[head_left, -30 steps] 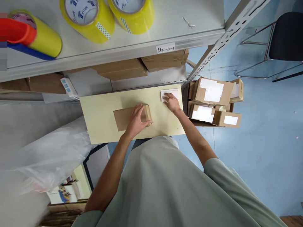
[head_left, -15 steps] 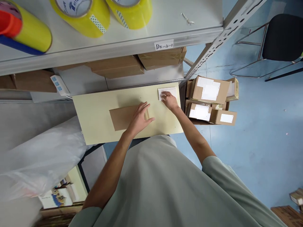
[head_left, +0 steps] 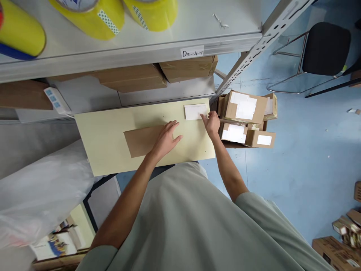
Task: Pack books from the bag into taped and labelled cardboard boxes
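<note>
A flat brown cardboard box (head_left: 141, 141) lies on the cream board (head_left: 107, 150) in front of me. My left hand (head_left: 166, 140) rests over the right end of the box, fingers stretched out and thumb apart. Toward the board's far right corner lies a small stack of white paper labels (head_left: 194, 111). My right hand (head_left: 212, 123) is at the stack's right edge, with its fingers curled and its thumb on the near right corner. The grip between thumb and fingers is too small to see clearly.
A metal shelf (head_left: 158, 47) with yellow tape rolls (head_left: 153, 15) stands across the far side, cartons (head_left: 132, 77) below. Labelled boxes (head_left: 245, 107) are stacked to the right. A plastic bag (head_left: 45, 188) bulges at left; a black chair (head_left: 327, 49) stands far right.
My right hand has slid from on top of the white labels to their right edge, and its fingers have curled. The left hand stays on the box. The view has shifted slightly.
</note>
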Available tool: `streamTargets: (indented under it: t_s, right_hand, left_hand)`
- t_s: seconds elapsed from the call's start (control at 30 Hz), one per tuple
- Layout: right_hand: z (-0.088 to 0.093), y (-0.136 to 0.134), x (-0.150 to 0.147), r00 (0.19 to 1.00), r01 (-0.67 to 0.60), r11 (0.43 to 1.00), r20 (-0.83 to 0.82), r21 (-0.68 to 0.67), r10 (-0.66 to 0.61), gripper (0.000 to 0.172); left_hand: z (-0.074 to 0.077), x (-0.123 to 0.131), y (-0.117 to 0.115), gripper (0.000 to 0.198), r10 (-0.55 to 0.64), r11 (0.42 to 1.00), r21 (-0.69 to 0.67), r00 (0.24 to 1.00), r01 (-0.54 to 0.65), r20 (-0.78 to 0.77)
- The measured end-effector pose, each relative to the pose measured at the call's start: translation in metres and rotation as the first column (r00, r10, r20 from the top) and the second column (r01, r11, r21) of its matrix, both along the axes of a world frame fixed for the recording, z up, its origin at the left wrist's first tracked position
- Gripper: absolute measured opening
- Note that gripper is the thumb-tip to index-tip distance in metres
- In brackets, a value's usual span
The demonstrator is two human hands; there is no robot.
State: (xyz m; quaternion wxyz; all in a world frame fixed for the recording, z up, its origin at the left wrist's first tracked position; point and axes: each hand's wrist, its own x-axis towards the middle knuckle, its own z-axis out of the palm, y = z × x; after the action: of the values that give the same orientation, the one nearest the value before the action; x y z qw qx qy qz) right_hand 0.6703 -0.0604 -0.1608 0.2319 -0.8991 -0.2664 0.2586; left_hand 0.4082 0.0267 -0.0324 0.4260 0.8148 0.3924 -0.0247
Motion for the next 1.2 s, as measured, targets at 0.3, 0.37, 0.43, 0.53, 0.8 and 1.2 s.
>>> streamTargets:
  t_s: [0.3,0.37,0.43,0.53,0.8,1.2]
  right_hand:
    - [-0.013,-0.003,0.001,0.883,0.333,0.939,-0.377,0.082,-0.280,0.027]
    - [-0.013,-0.003,-0.001,0.849,0.393,0.914,-0.422,0.102,-0.318,0.025]
    - [-0.012,-0.003,-0.002,0.830,0.431,0.895,-0.438,0.114,-0.344,0.023]
    - [-0.011,-0.003,-0.003,0.831,0.439,0.891,-0.428,0.114,-0.355,0.022]
    - [0.000,-0.007,-0.001,0.927,0.303,0.948,-0.261,0.099,-0.269,0.030]
    - [0.056,0.024,-0.063,0.995,-0.031,0.974,-0.084,0.226,0.051,0.053]
  left_hand:
    - [-0.014,0.016,-0.002,0.060,-0.020,1.000,-0.013,0.999,0.020,0.031]
    - [-0.014,0.016,-0.002,0.059,-0.017,1.000,-0.015,0.999,0.017,0.028]
    - [-0.014,0.016,-0.001,0.059,-0.016,1.000,-0.016,1.000,0.017,0.022]
    - [-0.013,0.016,0.002,0.058,-0.016,1.000,-0.015,1.000,0.016,0.014]
    - [-0.009,0.018,0.007,0.055,0.003,0.999,-0.036,0.999,-0.002,0.032]
    - [0.001,0.037,0.044,0.045,0.230,0.972,0.048,0.973,-0.230,0.006]
